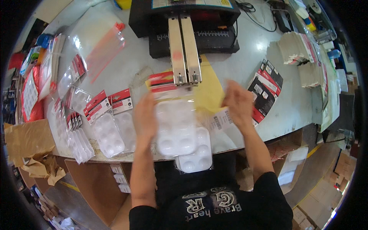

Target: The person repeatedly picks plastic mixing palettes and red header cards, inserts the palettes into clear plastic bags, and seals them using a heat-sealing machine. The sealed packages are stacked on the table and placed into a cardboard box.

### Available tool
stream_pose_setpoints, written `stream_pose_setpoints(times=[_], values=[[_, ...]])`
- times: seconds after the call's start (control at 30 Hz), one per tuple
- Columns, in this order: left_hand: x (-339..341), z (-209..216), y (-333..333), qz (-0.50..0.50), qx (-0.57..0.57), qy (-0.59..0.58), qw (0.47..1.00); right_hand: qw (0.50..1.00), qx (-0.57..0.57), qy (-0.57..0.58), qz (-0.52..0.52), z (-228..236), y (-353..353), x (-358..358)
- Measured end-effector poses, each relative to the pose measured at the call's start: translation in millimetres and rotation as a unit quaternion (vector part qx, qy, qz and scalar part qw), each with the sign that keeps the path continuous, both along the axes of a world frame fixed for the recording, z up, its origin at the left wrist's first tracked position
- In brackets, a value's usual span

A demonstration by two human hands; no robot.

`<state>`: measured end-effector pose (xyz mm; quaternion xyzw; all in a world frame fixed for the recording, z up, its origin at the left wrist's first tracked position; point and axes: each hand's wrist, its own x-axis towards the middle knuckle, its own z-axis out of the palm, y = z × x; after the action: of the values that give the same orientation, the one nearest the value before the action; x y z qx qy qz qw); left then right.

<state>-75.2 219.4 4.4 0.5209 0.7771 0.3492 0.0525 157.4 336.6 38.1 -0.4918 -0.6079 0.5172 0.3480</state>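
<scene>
A white plastic paint palette with round wells (175, 128), in a clear bag, lies in front of me. Its red header card (163, 82) reaches under the ends of two metal arms (184, 53) of a black bench machine (153, 19). My left hand (145, 117), blurred, is closed at the left edge of this packet. A second bagged palette (195, 155) sits partly beneath it, overhanging the table edge. Beside a barcode label (221, 119) and a yellow sheet (209, 82) is my right hand (238, 101); motion smears its fingers.
Several bagged palettes with red cards (109, 134) lie on the left, near clear bags (97, 42). Black-and-red cards (266, 90) are at right, with card stacks (297, 48) beyond. Brown paper (32, 142) hangs off the left corner; cardboard boxes (97, 188) stand below the table.
</scene>
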Motion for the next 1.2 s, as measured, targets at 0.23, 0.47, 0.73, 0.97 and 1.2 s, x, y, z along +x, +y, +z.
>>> stream_pose_setpoints(times=[0.23, 0.47, 0.73, 0.97, 1.2], values=[[-62.0, 58.1, -61.7, 0.224, -0.025, 0.317, 0.921, 0.786, 0.307, -0.532, 0.063, -6.6, 0.5, 97.0], [72.4, 34.8, -54.3, 0.051, -0.086, -0.178, 0.979, 0.834, 0.283, -0.472, 0.043, -30.8, -12.8, 103.7], [79.3, 53.6, -53.5, -0.022, 0.090, -0.623, 0.777, 0.889, 0.247, -0.383, -0.037, 8.6, -36.1, 69.3], [90.1, 81.2, -57.6, -0.060, -0.050, -0.567, 0.820, 0.967, 0.016, -0.053, 0.250, 104.4, -33.0, 6.4], [89.3, 81.3, -55.2, -0.051, 0.005, -0.472, 0.880, 0.937, 0.047, -0.163, 0.305, 94.9, -27.1, -13.4]])
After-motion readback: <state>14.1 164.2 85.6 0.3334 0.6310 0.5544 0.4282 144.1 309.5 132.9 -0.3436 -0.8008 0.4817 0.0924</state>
